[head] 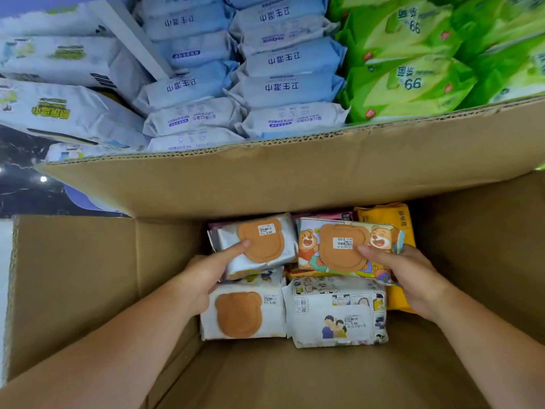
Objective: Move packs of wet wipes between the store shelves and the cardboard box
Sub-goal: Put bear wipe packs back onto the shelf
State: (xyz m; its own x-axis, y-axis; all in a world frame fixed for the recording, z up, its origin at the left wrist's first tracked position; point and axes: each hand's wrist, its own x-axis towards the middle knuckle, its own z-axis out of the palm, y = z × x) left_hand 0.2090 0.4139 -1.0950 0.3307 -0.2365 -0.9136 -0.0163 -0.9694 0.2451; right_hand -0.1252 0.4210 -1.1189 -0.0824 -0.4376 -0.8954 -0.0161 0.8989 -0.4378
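While the brown corrugated cardboard box stands open below shelved pale-blue packs and green plastic packs, inside it the left hand grips a crinkly white wipes pack with a tan bear-shaped lid; just right, the right hand grips a cartoon-bear printed pack.

1. Cardboard box: matt brown corrugated board, fluted edge exposed.
2. Far blue packs and green packs: crinkled plastic film, slight sheen.
3. Bear-shaped lid: smooth matt tan; paper price sticker.
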